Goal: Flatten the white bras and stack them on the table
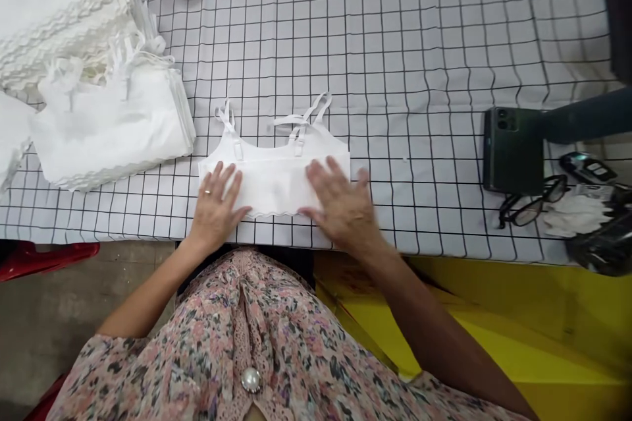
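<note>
In the head view, a white bralette is laid out flat on a grid-printed table cover, near the table's front edge and directly before the person's floral blouse. The scalloped hem is turned toward the body, while the two straps, with their slider buckles, are spread on the cloth away from it. No fold is seen in the piece; only its flattened state is shown as done, and it lies apart from the stack of white garments on the left.

The left hand, a ring on one finger, is held open and palm down on the left half of the bralette, with the fingers spread. The right hand, somewhat blurred, is also open and flat, on the right half and hem, with nothing gripped. Both forearms are extended forward from the body.

A dark green smartphone and eyeglasses are placed well to the right
</note>
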A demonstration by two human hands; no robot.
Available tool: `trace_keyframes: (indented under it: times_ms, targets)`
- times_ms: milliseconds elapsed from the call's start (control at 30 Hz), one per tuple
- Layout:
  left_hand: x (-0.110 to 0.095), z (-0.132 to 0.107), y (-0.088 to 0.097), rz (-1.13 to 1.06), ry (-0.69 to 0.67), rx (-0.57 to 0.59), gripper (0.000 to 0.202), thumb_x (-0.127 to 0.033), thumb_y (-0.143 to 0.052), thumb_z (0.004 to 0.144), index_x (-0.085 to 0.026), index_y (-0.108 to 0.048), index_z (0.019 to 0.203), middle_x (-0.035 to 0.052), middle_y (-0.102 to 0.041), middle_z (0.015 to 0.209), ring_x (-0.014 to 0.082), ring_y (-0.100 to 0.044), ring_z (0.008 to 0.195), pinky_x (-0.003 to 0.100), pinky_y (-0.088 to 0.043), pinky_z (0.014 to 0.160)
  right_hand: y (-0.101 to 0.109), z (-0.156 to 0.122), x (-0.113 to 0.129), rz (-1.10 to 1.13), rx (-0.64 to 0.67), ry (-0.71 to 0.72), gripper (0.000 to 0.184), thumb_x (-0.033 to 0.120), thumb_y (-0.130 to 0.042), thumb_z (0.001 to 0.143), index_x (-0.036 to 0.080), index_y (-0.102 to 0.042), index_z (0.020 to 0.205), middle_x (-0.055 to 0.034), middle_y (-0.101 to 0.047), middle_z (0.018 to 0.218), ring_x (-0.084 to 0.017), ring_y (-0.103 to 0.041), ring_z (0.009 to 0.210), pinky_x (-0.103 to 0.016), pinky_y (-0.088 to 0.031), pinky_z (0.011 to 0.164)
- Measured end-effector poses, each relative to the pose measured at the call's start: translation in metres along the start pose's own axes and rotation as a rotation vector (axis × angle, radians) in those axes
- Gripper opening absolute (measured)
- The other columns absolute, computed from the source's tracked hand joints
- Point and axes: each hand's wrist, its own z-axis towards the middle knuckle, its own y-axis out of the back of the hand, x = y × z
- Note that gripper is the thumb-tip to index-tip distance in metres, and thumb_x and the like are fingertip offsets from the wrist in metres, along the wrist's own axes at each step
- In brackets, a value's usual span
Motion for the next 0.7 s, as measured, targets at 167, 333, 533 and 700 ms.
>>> trace_keyframes:
  times_ms: [167, 333, 533, 700]
  targets:
    - [-0.011, -0.001, -0.013, 0.07, -0.107, 0.144, 0.087, -0.052, -0.047, 0.114, -0.021, -0.003, 0.182, 0.0179, -0.033, 0.184, 0.039, -0.019, 0.175, 0.066, -0.021, 0.142, -0.002, -0.005, -0.033, -0.134, 0.026, -0.052, 0.079, 0.066, -0.029, 0.113, 0.019, -0.031, 0.177, -0.0227, -0.038, 0.179, -0.045, -0.034, 0.166, -0.083, -0.027, 0.126]
    - [-0.039, 0.035, -0.031, 0.099, -0.32, 0.237, 0.076, -0.052, -0.039, 0.116, -0.013, -0.021, 0.179, 0.0164, -0.027, 0.185, 0.0319, -0.009, 0.177, 0.061, -0.015, 0.145, 0.008, 0.089, -0.037, 0.025, -0.212, 0.044, 0.044, 0.046, -0.051, 0.111, 0.024, -0.068, 0.145, -0.0163, -0.071, 0.138, -0.042, -0.06, 0.137, -0.07, -0.045, 0.119]
    - [-0.066, 0.072, -0.056, 0.14, -0.404, 0.383, 0.08, -0.062, -0.038, 0.114, -0.011, -0.035, 0.175, 0.0149, -0.028, 0.186, 0.035, -0.021, 0.175, 0.057, -0.023, 0.143, -0.021, 0.202, -0.047, 0.086, -0.252, 0.021, 0.014, 0.036, -0.065, 0.101, 0.024, -0.071, 0.098, -0.0138, -0.072, 0.107, -0.042, -0.058, 0.125, -0.078, -0.041, 0.114]
    - [-0.064, 0.069, -0.051, 0.117, -0.399, 0.38, 0.081, -0.065, -0.035, 0.114, -0.013, -0.033, 0.176, 0.0124, -0.027, 0.186, 0.0341, -0.019, 0.175, 0.056, -0.022, 0.143, -0.01, 0.217, -0.098, 0.187, -0.26, -0.237, 0.029, 0.05, -0.069, 0.102, 0.024, -0.069, 0.089, -0.0095, -0.068, 0.086, -0.037, -0.061, 0.114, -0.068, -0.05, 0.106]
